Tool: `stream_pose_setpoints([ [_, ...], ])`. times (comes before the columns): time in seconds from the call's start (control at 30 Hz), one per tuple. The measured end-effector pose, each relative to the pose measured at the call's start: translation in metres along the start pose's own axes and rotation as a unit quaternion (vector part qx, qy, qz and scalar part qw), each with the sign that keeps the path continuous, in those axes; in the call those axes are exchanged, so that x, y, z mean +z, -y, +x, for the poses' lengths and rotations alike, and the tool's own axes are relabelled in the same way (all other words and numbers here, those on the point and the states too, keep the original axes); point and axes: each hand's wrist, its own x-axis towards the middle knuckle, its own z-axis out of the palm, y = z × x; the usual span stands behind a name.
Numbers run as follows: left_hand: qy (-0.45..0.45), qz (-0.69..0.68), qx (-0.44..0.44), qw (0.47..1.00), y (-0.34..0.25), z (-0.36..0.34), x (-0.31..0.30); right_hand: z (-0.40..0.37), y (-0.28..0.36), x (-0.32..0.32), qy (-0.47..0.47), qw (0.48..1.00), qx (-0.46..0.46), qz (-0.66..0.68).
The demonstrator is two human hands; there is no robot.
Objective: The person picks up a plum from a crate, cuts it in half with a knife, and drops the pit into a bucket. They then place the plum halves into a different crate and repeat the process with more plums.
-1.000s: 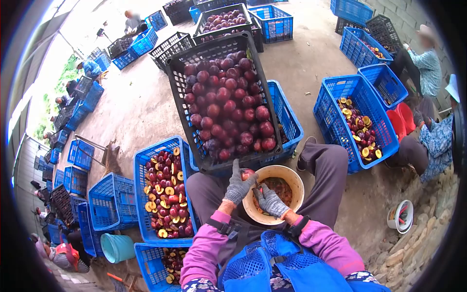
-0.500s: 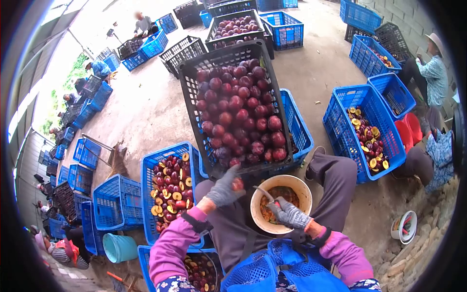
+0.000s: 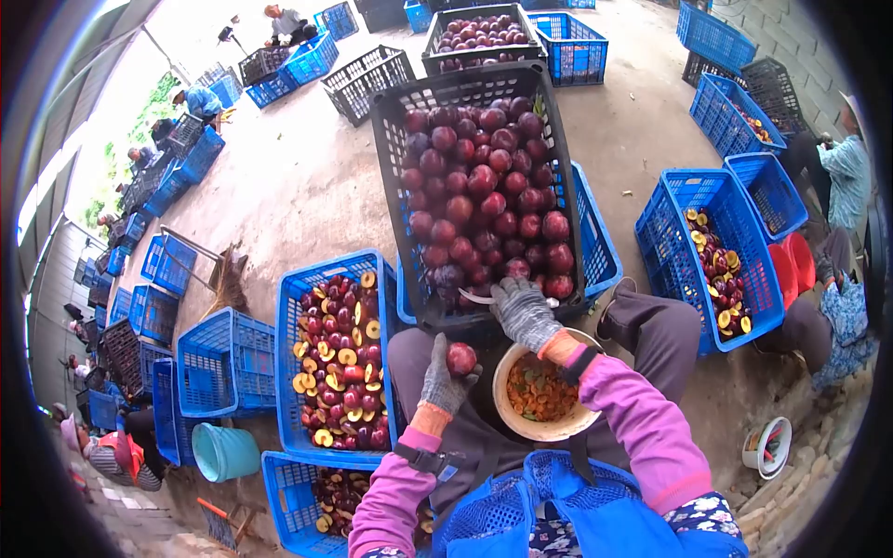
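My left hand (image 3: 443, 383), in a grey glove, is closed around a dark red plum (image 3: 460, 359) in front of the black crate. My right hand (image 3: 525, 312), also gloved, grips a knife with a curved blade (image 3: 476, 297) pointing left. Its fingers reach over the near edge of the black crate (image 3: 383, 186), right at the whole plums (image 3: 482, 180) inside. Below that hand stands a cream bucket (image 3: 503, 405) between my legs, with orange-brown pulp and pits (image 3: 539, 391) in it.
A blue crate (image 3: 286, 363) of cut plums stands on my left, another (image 3: 309, 532) below it. To the right is a blue crate (image 3: 656, 279) of halved plums. A white pail (image 3: 779, 456) with tools sits lower right. Other people (image 3: 842, 181) sit among crates.
My right hand has gone from over the bucket up to the plums in the black crate, the knife still in it. My left hand has shifted slightly lower with a plum. The view has shifted.
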Motion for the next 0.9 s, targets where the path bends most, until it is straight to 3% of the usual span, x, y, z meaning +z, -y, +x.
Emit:
stream_pose_setpoints([
  [0.03,-0.002,-0.001,-0.004,1.000,0.003,-0.001,0.001,-0.010,0.005,-0.007,0.005,1.000,0.001,0.001],
  [0.1,0.017,-0.005,-0.049,0.999,0.012,0.000,0.008,-0.038,0.013,-0.015,-0.031,0.986,-0.031,0.161],
  [0.13,-0.012,0.026,-0.037,0.999,0.014,-0.017,0.027,-0.048,0.024,-0.025,-0.042,0.958,0.017,0.282],
  [0.17,-0.009,0.028,-0.043,0.999,0.023,-0.016,0.033,-0.060,0.029,-0.029,-0.051,0.946,0.001,0.319],
  [0.23,-0.003,0.046,-0.031,0.998,0.041,-0.017,0.040,-0.075,0.042,-0.029,-0.008,0.920,0.108,0.375],
  [0.3,0.026,0.027,-0.014,0.999,0.064,0.007,0.026,-0.085,0.045,-0.034,-0.034,0.941,0.067,0.331],
  [0.37,0.001,0.111,0.095,0.989,0.078,0.009,0.022,-0.098,0.046,-0.020,0.089,0.950,0.144,0.261],
  [0.43,-0.041,0.145,0.117,0.982,0.086,0.006,0.022,-0.112,0.046,-0.001,0.075,0.962,0.121,0.235],
  [0.5,-0.048,0.350,0.311,0.883,0.094,0.009,0.014,-0.124,0.046,0.004,0.046,0.981,0.070,0.176],
  [0.53,-0.054,0.426,0.358,0.829,0.094,0.006,0.015,-0.124,0.047,-0.005,0.139,0.968,0.102,0.185],
  [0.57,-0.054,0.430,0.354,0.829,0.093,0.004,0.017,-0.123,0.047,-0.002,0.141,0.966,0.106,0.188],
  [0.6,-0.046,0.487,0.388,0.781,0.091,0.001,0.022,-0.122,0.046,0.004,0.175,0.985,0.008,0.011],
  [0.63,-0.036,0.541,0.418,0.729,0.091,0.000,0.024,-0.124,0.044,0.011,0.203,0.961,-0.091,-0.166],
  [0.67,-0.020,0.593,0.455,0.664,0.093,0.009,0.019,-0.128,0.041,0.021,0.218,0.973,-0.013,-0.076],
  [0.7,-0.017,0.597,0.449,0.665,0.093,0.007,0.025,-0.127,0.039,0.015,0.223,0.972,-0.009,-0.072],
  [0.8,-0.009,0.599,0.543,0.588,0.094,0.003,0.049,-0.123,0.030,0.002,0.274,0.957,0.020,-0.094],
  [0.83,-0.003,0.604,0.534,0.591,0.097,0.005,0.049,-0.125,0.027,0.007,0.214,0.928,0.203,0.228],
  [0.87,-0.006,0.646,0.494,0.582,0.099,0.007,0.050,-0.128,0.024,0.013,0.118,0.769,0.362,0.513],
  [0.9,-0.010,0.687,0.452,0.569,0.100,0.011,0.050,-0.131,0.023,0.020,-0.001,0.503,0.472,0.724],
])
